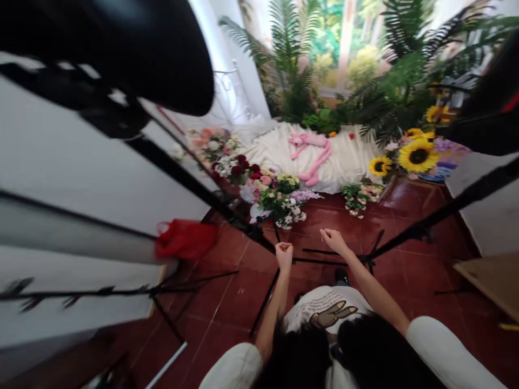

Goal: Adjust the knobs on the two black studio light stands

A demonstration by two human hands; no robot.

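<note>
In the head view both of my hands are held out in front of my body, a short way apart over the red tiled floor. My left hand [284, 254] is closed, fingers curled in and thumb against them. My right hand [333, 240] is closed too, its fingers bent toward the left. Whether anything thin is pinched in either one is too small to make out. Beyond them lie a bunch of artificial flowers [279, 202] and a pink plush toy [310, 148] on a cream cloth [267, 148].
Two black light stands [190, 181] [454, 208] slant in from left and right, their legs spread on the floor. A red bag [186, 239] hangs at left. Sunflowers [418, 155] and palm leaves [290, 54] stand at the back. A brown board [492, 278] is at right.
</note>
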